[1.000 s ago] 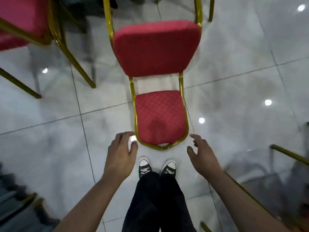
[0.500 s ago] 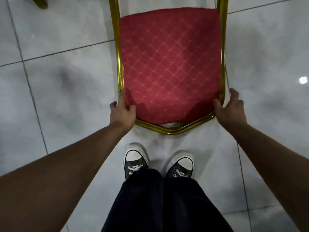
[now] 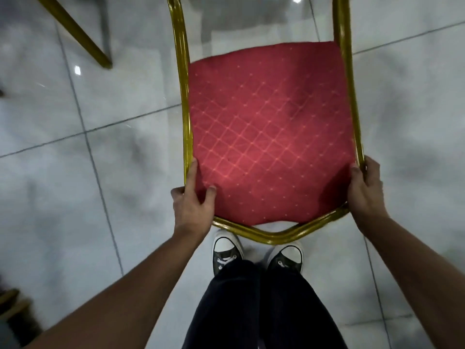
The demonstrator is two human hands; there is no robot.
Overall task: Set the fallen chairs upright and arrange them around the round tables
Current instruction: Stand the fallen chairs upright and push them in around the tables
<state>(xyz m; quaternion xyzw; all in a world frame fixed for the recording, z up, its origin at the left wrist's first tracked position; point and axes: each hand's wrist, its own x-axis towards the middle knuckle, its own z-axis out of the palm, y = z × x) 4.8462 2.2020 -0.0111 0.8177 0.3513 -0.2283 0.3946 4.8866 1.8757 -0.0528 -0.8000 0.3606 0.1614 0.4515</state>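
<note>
A chair with a red patterned backrest cushion (image 3: pixel 269 137) and a gold metal frame (image 3: pixel 276 234) fills the middle of the head view, its backrest top toward me, just above my shoes. My left hand (image 3: pixel 192 200) grips the left corner of the backrest, thumb on the red fabric and fingers round the gold tube. My right hand (image 3: pixel 366 187) grips the right corner of the frame the same way. The seat and legs of the chair are out of view beyond the top edge.
A gold leg of another chair (image 3: pixel 75 34) slants across the top left. More gold frame parts (image 3: pixel 11 304) show at the lower left edge. The floor is glossy white tile (image 3: pixel 75 197). My two dark sneakers (image 3: pixel 256 255) stand right below the backrest.
Both hands went from hovering near the backrest to gripping its two corners. The backrest has since come closer to me, toward my shoes, and looks larger.
</note>
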